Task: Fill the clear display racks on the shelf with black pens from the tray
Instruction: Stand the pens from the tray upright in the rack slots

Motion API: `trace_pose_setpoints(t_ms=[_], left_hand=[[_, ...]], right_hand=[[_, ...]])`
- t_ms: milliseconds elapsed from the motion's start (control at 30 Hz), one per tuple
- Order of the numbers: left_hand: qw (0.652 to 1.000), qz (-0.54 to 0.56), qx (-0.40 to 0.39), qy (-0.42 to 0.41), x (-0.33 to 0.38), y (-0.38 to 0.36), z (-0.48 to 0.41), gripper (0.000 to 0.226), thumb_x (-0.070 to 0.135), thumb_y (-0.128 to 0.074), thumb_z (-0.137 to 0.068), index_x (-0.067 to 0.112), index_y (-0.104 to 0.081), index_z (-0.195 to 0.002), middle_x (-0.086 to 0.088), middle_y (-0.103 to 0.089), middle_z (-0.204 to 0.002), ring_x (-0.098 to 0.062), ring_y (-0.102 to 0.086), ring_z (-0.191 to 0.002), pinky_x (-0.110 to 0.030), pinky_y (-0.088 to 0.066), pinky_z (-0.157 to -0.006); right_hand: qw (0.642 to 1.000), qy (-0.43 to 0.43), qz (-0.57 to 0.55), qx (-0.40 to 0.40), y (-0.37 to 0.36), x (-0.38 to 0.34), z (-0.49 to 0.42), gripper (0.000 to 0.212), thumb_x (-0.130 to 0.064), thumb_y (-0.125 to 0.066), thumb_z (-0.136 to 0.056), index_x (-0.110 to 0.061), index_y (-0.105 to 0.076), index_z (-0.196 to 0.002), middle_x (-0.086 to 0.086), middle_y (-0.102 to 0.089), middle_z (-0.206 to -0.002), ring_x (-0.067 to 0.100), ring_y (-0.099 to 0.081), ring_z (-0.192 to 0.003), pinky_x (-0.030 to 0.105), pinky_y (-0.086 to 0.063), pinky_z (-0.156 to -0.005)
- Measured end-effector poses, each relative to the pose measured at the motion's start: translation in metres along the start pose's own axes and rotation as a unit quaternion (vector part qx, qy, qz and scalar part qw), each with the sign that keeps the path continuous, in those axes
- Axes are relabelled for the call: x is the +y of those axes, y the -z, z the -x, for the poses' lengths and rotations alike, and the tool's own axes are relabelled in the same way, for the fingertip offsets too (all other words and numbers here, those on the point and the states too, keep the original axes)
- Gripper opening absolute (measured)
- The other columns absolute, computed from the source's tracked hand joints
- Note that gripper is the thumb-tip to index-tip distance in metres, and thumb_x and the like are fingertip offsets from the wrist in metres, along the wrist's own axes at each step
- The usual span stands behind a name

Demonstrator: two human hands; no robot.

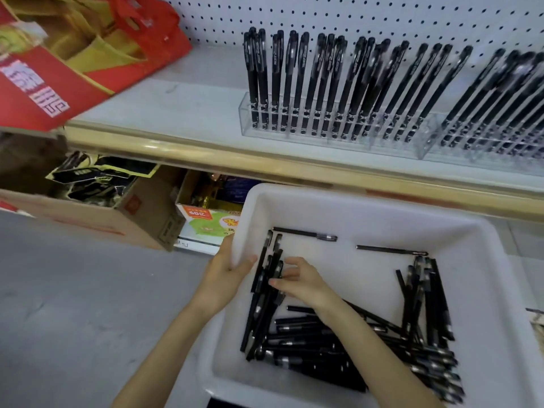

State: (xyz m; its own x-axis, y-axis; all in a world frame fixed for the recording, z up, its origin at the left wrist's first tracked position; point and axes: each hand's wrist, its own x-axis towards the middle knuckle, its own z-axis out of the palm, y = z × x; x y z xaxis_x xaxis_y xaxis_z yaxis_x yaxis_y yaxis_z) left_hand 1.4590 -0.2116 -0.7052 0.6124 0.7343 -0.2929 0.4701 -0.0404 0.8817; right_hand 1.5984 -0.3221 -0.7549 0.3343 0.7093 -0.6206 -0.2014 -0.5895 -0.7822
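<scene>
The left hand [226, 270] is gripping the left wall of the white tray [368, 207], thumb inside. Just beside it, the right hand [300, 282] is pinching a bundle of black pens [266, 293] lying in the tray. They are looking light, stiff and smooth, so I would be holding them mid-barrel. The racks [332, 134] on the shelf [176, 107] are standing partly filled.

One wide-angle camera, worn on the person's head, looked forward and steeply down. It sat close above the white tray [368, 201], whose near edge ran off the bottom of the frame, and faced the shelf [176, 110] and pegboard [382, 13] across the top. The grey floor [73, 304] filled the lower left. Toward the shelf's right edge the clear racks [426, 145] smeared, perhaps from head motion.
</scene>
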Motion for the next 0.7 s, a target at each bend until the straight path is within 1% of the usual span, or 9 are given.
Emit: trace_pose_setpoints(t_ms=[33, 100, 200, 300, 400, 500, 600, 633, 700], left_hand=[[1.0, 0.006, 0.0, 0.002, 0.0, -0.001, 0.0, 0.041, 0.021, -0.058, -0.095, 0.029, -0.044, -0.133, 0.02, -0.059, -0.114, 0.003, -0.057, -0.106, -0.028, -0.049, -0.094], [1.0, 0.015, 0.004, 0.002, 0.0, -0.002, 0.001, 0.038, 0.02, -0.058, -0.095, 0.03, -0.045, -0.129, 0.018, -0.061, -0.114, 0.001, -0.058, -0.106, -0.032, -0.049, -0.096], [1.0, 0.024, 0.009, 0.0, 0.001, -0.005, 0.001, 0.037, 0.018, -0.059, -0.094, 0.033, -0.046, -0.126, 0.02, -0.061, -0.113, 0.005, -0.058, -0.105, -0.03, -0.048, -0.096], [1.0, 0.027, 0.005, -0.001, 0.001, -0.005, 0.002, 0.04, 0.019, -0.058, -0.095, 0.027, -0.047, -0.132, 0.015, -0.06, -0.12, -0.001, -0.056, -0.112, -0.03, -0.045, -0.1], [1.0, 0.028, 0.006, -0.002, 0.002, -0.005, 0.003, 0.04, 0.021, -0.058, -0.095, 0.025, -0.046, -0.133, 0.013, -0.061, -0.121, -0.001, -0.056, -0.112, -0.028, -0.045, -0.099], [1.0, 0.03, 0.003, 0.001, 0.001, -0.004, 0.003, 0.039, 0.023, -0.058, -0.095, 0.025, -0.047, -0.132, 0.012, -0.062, -0.12, -0.002, -0.058, -0.11, -0.028, -0.048, -0.096], [1.0, 0.026, 0.002, -0.004, 0.001, -0.004, 0.003, 0.039, 0.022, -0.058, -0.095, 0.025, -0.047, -0.133, 0.013, -0.061, -0.121, 0.003, -0.056, -0.11, -0.018, -0.045, -0.092], [1.0, 0.026, 0.002, -0.004, 0.001, -0.005, 0.003, 0.039, 0.022, -0.058, -0.095, 0.025, -0.047, -0.132, 0.013, -0.061, -0.121, 0.003, -0.056, -0.11, -0.017, -0.045, -0.091], [1.0, 0.027, 0.005, -0.003, 0.001, -0.005, 0.003, 0.039, 0.023, -0.058, -0.095, 0.025, -0.048, -0.133, 0.012, -0.062, -0.12, 0.0, -0.057, -0.11, -0.024, -0.046, -0.095]], right_hand=[[1.0, 0.004, -0.003, -0.007, -0.001, 0.0, 0.0, 0.069, -0.022, -0.078, -0.08, -0.015, -0.038, -0.136, 0.004, -0.054, -0.119, 0.014, -0.054, -0.111, 0.029, -0.049, -0.098], [1.0, 0.01, -0.022, -0.018, -0.004, 0.001, 0.0, 0.064, -0.018, -0.077, -0.08, -0.016, -0.043, -0.133, 0.003, -0.054, -0.117, 0.011, -0.056, -0.105, 0.026, -0.052, -0.089], [0.999, 0.018, -0.042, -0.021, -0.005, 0.003, -0.001, 0.057, -0.014, -0.076, -0.081, -0.017, -0.047, -0.129, 0.002, -0.055, -0.113, 0.006, -0.056, -0.098, 0.02, -0.054, -0.077], [0.999, 0.027, -0.041, -0.01, -0.005, 0.008, -0.003, 0.049, -0.016, -0.072, -0.085, -0.018, -0.048, -0.127, 0.003, -0.054, -0.114, 0.009, -0.056, -0.1, 0.019, -0.054, -0.072], [0.998, 0.041, -0.055, 0.004, -0.007, 0.011, -0.005, 0.035, -0.015, -0.067, -0.089, -0.019, -0.049, -0.118, 0.004, -0.056, -0.107, 0.009, -0.059, -0.084, 0.018, -0.052, -0.065], [0.997, 0.056, -0.047, 0.019, -0.011, 0.012, -0.005, 0.031, -0.018, -0.066, -0.09, -0.017, -0.05, -0.116, 0.005, -0.058, -0.105, 0.01, -0.059, -0.078, 0.019, -0.052, -0.063], [0.996, 0.075, -0.038, 0.037, -0.016, 0.016, -0.006, 0.024, -0.022, -0.069, -0.087, -0.021, -0.054, -0.106, 0.011, -0.061, -0.105, 0.012, -0.061, -0.08, 0.019, -0.05, -0.06], [0.995, 0.085, -0.031, 0.044, -0.017, 0.017, -0.007, 0.021, -0.022, -0.071, -0.086, -0.021, -0.056, -0.101, 0.012, -0.062, -0.105, 0.014, -0.062, -0.081, 0.019, -0.05, -0.06], [0.993, 0.104, -0.014, 0.061, -0.018, 0.02, -0.007, 0.015, -0.019, -0.072, -0.085, -0.019, -0.06, -0.094, 0.013, -0.061, -0.106, 0.018, -0.063, -0.082, 0.02, -0.051, -0.059]])
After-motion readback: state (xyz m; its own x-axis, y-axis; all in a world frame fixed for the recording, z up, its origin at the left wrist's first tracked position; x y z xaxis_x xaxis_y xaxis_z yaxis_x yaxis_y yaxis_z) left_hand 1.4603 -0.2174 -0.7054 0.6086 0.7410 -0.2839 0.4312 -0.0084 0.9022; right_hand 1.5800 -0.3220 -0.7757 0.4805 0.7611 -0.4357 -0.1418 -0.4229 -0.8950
